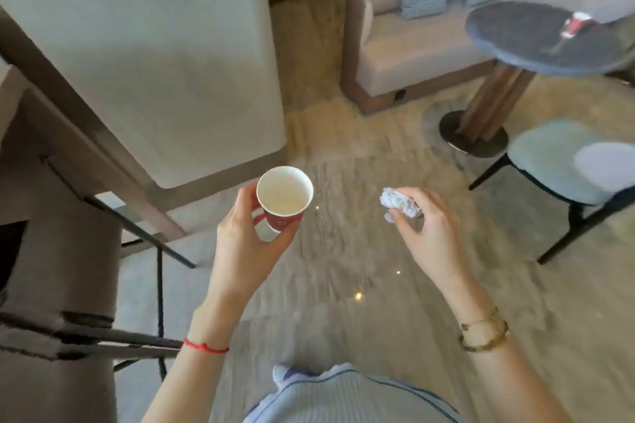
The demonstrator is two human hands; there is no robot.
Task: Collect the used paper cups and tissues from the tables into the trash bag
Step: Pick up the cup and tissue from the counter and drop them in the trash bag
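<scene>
Head view, looking down over the floor. The left hand grips a red paper cup by its lower wall, fingers curled round it, the cup upright with its white inside showing. At 3 o'clock from the cup, well apart, the right hand pinches a crumpled white tissue in bent fingers. At 1 o'clock, a round grey bench carries a second red cup, blurred. A beige sofa with cushions stands behind it; a pale chair sits at 3 o'clock.
</scene>
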